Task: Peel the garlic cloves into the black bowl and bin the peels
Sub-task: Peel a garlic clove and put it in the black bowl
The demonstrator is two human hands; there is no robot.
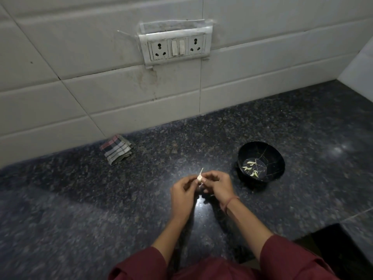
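Head view looks down on my two hands, raised close together just over the dark speckled stone table [96,201]. My left hand [182,191] has its back to the camera, with the fingers curled inward and the thumb and forefinger pinching a small pale garlic clove [199,177]. The clove's thin papery tip points up and away from me. My right hand [217,185] meets it from the other side, knuckles up and fingers bent, their tips closed on the same clove, so both hands pinch it between them. I cannot tell how much skin is on the clove.

Both wrists are bent slightly inward, and my forearms run back toward me in a narrow V. A thin red thread [230,202] circles the right wrist. Dark maroon sleeves [288,257] cover my arms from about the elbow.

To the right of my hands and a little farther back, the round black bowl [271,155] stands upright on the table, near the right hand but apart from it. Several pale peeled garlic cloves [250,168] lie on its bottom.

Farther off to the left, a folded checked cloth [116,148] lies where the table meets the white tiled wall [60,102]. Higher on that wall, a white switch plate [176,46] carries two sockets with switches between them.
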